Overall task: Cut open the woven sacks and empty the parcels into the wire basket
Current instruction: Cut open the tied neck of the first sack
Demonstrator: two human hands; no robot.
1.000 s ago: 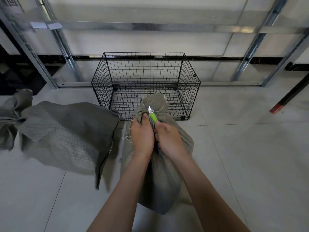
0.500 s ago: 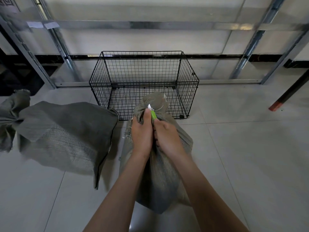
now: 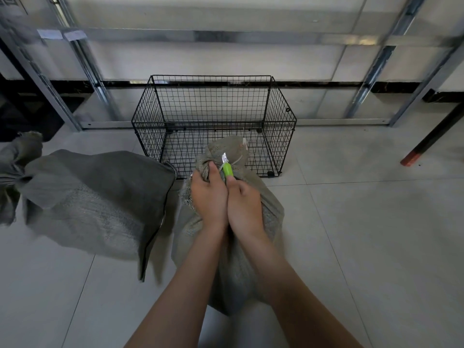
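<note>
A grey woven sack (image 3: 233, 267) stands on the floor in front of me, its neck bunched and tied. My left hand (image 3: 208, 197) grips the gathered neck just below the tie. My right hand (image 3: 244, 204) holds a green-handled knife (image 3: 227, 169); the blade tip sits at the pale tie on the neck. Behind the sack stands the black wire basket (image 3: 213, 116), with nothing visible inside. A second grey sack (image 3: 95, 202) lies on the floor to the left, its tied neck pointing left.
A metal shelving frame (image 3: 105, 101) runs along the wall behind the basket. A dark leg with a red foot (image 3: 426, 141) slants down at the right. Pale floor tiles (image 3: 364, 234) stretch to the right of the sack.
The knife has shifted slightly at the sack's neck, dipping behind my left thumb and then showing more of its green handle again. Both hands stay at the neck.
</note>
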